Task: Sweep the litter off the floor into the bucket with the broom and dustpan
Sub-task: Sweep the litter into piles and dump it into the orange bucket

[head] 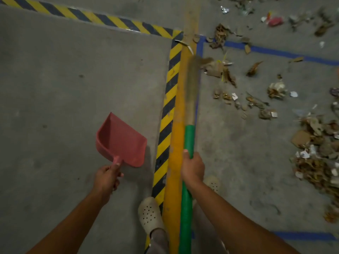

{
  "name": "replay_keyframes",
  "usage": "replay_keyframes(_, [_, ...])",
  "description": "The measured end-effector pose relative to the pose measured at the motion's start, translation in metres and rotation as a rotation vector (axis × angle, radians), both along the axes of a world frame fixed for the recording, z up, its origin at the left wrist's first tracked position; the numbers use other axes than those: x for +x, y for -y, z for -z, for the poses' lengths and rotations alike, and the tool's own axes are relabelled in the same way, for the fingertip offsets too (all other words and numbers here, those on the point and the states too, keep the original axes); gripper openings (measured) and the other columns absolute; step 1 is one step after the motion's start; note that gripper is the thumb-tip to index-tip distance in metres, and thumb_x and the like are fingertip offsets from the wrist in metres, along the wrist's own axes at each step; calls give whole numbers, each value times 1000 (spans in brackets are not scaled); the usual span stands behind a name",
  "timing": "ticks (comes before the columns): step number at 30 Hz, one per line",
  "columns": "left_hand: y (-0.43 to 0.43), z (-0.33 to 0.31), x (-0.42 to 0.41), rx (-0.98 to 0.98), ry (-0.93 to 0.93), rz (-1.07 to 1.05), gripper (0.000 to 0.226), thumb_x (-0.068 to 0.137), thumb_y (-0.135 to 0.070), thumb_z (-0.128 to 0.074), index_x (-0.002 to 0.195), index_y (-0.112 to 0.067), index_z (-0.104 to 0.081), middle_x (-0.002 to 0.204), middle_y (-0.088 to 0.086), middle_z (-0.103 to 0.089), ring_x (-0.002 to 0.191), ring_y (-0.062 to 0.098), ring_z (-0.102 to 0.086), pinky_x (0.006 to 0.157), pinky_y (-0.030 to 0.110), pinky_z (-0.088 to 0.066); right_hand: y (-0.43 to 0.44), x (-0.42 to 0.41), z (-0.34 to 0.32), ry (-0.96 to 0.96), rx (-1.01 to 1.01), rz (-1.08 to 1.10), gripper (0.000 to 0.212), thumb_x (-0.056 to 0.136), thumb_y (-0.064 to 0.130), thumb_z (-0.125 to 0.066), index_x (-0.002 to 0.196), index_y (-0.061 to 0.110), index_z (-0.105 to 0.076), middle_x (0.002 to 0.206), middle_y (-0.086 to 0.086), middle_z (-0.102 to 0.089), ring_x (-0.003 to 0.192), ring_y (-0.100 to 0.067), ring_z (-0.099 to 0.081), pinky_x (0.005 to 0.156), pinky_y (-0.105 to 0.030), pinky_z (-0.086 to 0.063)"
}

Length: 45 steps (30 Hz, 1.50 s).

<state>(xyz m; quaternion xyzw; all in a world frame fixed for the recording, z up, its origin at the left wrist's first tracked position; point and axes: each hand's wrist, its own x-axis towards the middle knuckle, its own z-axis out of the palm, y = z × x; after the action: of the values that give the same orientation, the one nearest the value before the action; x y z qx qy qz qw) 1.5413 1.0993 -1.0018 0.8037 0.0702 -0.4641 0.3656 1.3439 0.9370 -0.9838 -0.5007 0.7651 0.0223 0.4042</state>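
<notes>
My left hand (107, 177) grips the short handle of a red dustpan (122, 141), whose scoop is held over bare concrete with its mouth pointing away from me. My right hand (193, 168) is wrapped round the green handle of the broom (189, 136). The broom's brown bristle end is blurred and reaches forward to a clump of litter (218, 69). Dry leaves, cardboard scraps and paper litter (315, 154) lie scattered over the floor to the right. No bucket is in view.
A yellow painted strip (177, 125) runs along the floor beside black-and-yellow hazard tape (167, 114). Blue tape lines (275, 53) mark the littered area. My feet in pale perforated clogs (150, 215) stand astride the strip.
</notes>
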Motion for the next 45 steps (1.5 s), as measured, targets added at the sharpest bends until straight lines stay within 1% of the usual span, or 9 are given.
replay_keyframes(4, [40,-1,-17,5,30,74,35,100,-38,-58,89,-5,-57,80,15,-62,36,10,-38,33,18,-25,45,-1,20,-28,162,-253,48,103,50,-45,117,7,-61,112,-13,-66,104,-37,-64,77,-34,-46])
replay_keyframes(7, [74,3,-31,6,42,128,35,100,-37,-59,91,-3,-58,80,14,-62,39,11,-39,33,19,-25,88,-28,46,-27,285,-198,53,99,52,-52,110,2,-66,99,-16,-73,77,-32,-71,72,-38,-58])
replay_keyframes(13, [141,13,-76,12,57,237,47,99,-46,-59,90,0,-62,77,14,-64,40,14,-40,36,19,-26,149,-140,59,-4,190,377,43,103,38,-52,100,-3,-66,70,-15,-63,51,-25,-58,50,-32,-50])
replay_keyframes(20, [210,9,-137,-6,37,345,37,101,-33,-59,84,0,-58,70,17,-60,32,12,-37,34,18,-25,178,-256,32,5,-108,833,50,101,43,-51,97,-5,-67,78,-20,-70,49,-26,-57,60,-41,-55])
replay_keyframes(26, [261,1,-174,7,57,457,59,98,-46,-60,81,10,-62,52,11,-52,35,16,-37,35,21,-26,166,-263,11,91,-186,655,55,92,63,-43,94,12,-63,84,-15,-70,73,-35,-69,68,-49,-59])
replay_keyframes(33, [299,-4,-201,4,75,508,45,101,-38,-58,86,4,-60,74,17,-61,43,18,-38,38,22,-26,160,-261,21,88,242,296,40,94,48,-60,99,9,-69,88,-7,-71,79,-28,-68,65,-32,-51])
replay_keyframes(36, [312,-2,-208,25,84,552,48,101,-41,-57,87,6,-61,70,15,-58,38,15,-38,39,21,-26,166,-286,37,118,359,449,38,92,42,-67,92,5,-67,87,-15,-74,71,-31,-73,69,-41,-62])
replay_keyframes(39, [323,-3,-224,30,64,614,43,103,-34,-53,89,6,-60,65,11,-54,34,11,-35,39,21,-24,169,-324,43,105,334,740,42,96,40,-63,97,-1,-67,79,-15,-70,57,-26,-65,59,-35,-58])
replay_keyframes(45, [340,-9,-254,33,24,687,47,103,-34,-54,89,11,-63,51,12,-43,35,16,-32,40,23,-23,174,-387,39,19,55,1166,50,97,46,-60,72,2,-62,59,-15,-64,55,-31,-64,68,-55,-61])
